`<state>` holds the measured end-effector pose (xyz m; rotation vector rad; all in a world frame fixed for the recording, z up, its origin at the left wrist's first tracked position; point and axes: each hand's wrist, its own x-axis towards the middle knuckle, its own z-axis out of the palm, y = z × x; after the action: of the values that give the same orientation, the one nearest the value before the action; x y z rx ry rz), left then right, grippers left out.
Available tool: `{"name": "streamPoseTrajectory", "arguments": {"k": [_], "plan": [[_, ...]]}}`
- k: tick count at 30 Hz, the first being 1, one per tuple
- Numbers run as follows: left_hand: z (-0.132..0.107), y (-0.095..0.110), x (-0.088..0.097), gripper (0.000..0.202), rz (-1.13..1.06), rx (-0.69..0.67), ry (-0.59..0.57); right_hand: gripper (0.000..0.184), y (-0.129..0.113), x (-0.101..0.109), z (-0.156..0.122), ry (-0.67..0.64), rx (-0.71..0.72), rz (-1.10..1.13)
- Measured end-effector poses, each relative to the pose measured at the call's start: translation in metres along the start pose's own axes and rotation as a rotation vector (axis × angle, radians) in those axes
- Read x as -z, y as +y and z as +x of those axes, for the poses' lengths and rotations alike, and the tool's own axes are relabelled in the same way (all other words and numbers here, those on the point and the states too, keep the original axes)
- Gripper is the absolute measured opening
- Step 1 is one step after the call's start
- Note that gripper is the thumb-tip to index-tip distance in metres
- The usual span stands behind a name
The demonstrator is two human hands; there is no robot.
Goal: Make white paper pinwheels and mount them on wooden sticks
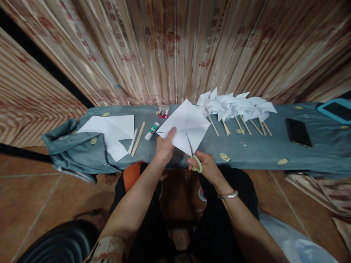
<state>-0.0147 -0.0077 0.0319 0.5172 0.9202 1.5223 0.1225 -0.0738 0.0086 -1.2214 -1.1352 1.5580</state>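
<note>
A square sheet of white paper (189, 120) is held up over the cloth-covered surface, one corner pointing away from me. My left hand (165, 146) grips its left lower edge, thumb on top and the other fingers hidden beneath. My right hand (206, 166) is closed round the pale green handles of a pair of scissors (197, 164). The scissors' blades reach over the paper from its near corner towards the middle. A short slit shows near the paper's left corner. Several white paper pinwheels (233, 106) on wooden sticks lie just behind and right of the sheet.
On the grey-green cloth (260, 153) lie a glue stick (152, 130), a small red box of pins (163, 111), wooden sticks (138, 138) and more white paper (117, 126). Further right are a black phone (298, 132) and a blue-framed tablet (337, 110). A patterned curtain (175, 47) hangs behind.
</note>
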Motion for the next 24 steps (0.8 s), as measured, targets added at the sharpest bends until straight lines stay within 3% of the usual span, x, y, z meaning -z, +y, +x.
{"name": "streamPoseTrajectory", "arguments": {"k": [11, 20, 24], "plan": [[0.003, 0.006, 0.002, 0.036, -0.004, -0.023, 0.007, 0.045, 0.002, 0.004, -0.004, -0.105, -0.021, -0.014], [0.020, 0.021, 0.014, 0.037, -0.009, -0.063, 0.097, 0.051, -0.015, 0.022, -0.019, -0.487, -0.244, -0.078], [0.022, 0.021, 0.018, 0.039, 0.037, -0.092, 0.068, 0.054, -0.017, 0.031, -0.023, -0.497, -0.210, -0.022]]}}
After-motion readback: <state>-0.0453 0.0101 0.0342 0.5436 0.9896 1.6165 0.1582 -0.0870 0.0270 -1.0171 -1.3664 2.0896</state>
